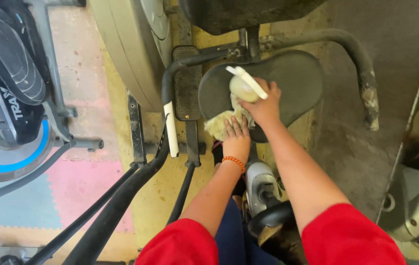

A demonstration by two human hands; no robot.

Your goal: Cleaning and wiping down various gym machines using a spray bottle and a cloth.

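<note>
- A big black padded bike seat (295, 81) with a worn top sits in the middle.
- The curved black handlebar (354, 49) with a peeling grip bends around the seat's far side.
- The left hand (236, 140), with an orange bead bracelet (233, 162), lies flat with its fingers spread, pressing a fluffy yellow cloth (222, 122) on the seat's near edge.
- The right hand (266, 104) grips a small white spray bottle (244, 86) just above the seat.

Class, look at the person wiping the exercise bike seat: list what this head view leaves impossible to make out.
- Bottle: the right hand covers most of it; contents unknown.
- Cloth: partly under the left hand, so its full extent is hidden.
- Seat: front part hidden by hands and cloth.
- Grey machine: cut off by the right edge.
</note>
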